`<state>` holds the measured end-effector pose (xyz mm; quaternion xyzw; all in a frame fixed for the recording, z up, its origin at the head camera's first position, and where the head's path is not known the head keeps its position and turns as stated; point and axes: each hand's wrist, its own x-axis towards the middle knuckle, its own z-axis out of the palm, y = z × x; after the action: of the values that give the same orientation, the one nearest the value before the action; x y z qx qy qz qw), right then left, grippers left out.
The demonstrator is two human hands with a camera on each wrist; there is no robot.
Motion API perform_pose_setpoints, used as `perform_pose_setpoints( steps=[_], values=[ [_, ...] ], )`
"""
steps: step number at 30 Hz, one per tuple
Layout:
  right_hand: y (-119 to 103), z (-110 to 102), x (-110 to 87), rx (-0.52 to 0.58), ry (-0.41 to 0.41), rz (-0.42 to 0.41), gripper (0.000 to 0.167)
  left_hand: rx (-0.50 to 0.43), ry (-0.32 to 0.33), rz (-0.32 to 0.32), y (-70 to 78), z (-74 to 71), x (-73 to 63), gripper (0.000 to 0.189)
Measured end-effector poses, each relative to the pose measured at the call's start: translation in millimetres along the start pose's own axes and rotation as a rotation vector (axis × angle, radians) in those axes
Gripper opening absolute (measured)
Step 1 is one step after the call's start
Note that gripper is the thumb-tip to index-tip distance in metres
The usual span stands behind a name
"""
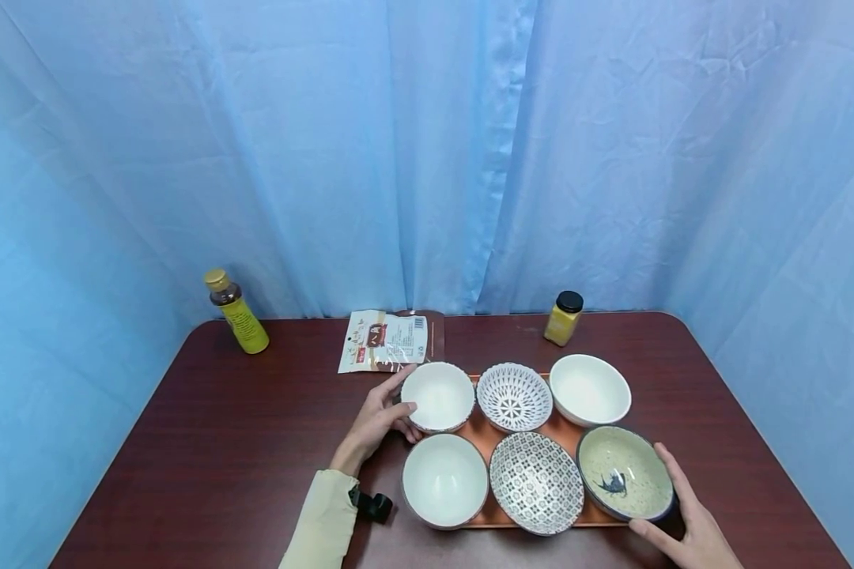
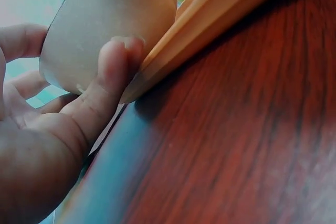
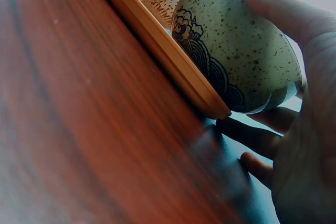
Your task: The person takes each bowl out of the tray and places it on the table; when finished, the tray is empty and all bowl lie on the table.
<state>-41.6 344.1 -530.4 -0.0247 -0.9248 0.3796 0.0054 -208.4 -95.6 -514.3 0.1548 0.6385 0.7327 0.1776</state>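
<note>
Two rows of bowls stand on an orange tray [image 1: 478, 431]. My left hand [image 1: 379, 415] holds the white bowl [image 1: 437, 397] at the back left corner, thumb and fingers spread about its side. In the left wrist view the thumb [image 2: 113, 69] lies against this bowl near the tray edge. My right hand [image 1: 692, 521] spans the speckled green bowl [image 1: 626, 472] at the front right, thumb at its near rim. Lower fingers [image 3: 252, 137] are by the tray's end. Between them are a patterned bowl [image 1: 537, 484] and a white bowl [image 1: 445, 480].
A white bowl [image 1: 590, 390] and a small patterned bowl [image 1: 515, 397] fill the back row. Behind the tray lie a food packet [image 1: 384, 341] and a yellow jar [image 1: 564, 318] with a black lid. A yellow-green bottle [image 1: 238, 313] is at the far left. Blue curtains [image 1: 441, 158] enclose the table.
</note>
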Motion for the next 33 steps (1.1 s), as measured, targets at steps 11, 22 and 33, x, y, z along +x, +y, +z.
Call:
perform_pose_setpoints(
  steps=[11,22,33],
  values=[
    [0.8,-1.9,0.5,-0.022,-0.014,0.04,0.105,-0.033,0.064,0.029,12.4,-4.6,-2.9,0.069],
    [-0.1,-0.5,1.1,-0.03,0.002,0.009,0.105,-0.035,0.139,0.05,18.8,-35.7,-15.2,0.069],
    [2.9,1.6,1.1,-0.03,0.016,-0.002,0.104,-0.041,0.206,0.057,17.3,-65.5,-29.8,0.068]
  ],
)
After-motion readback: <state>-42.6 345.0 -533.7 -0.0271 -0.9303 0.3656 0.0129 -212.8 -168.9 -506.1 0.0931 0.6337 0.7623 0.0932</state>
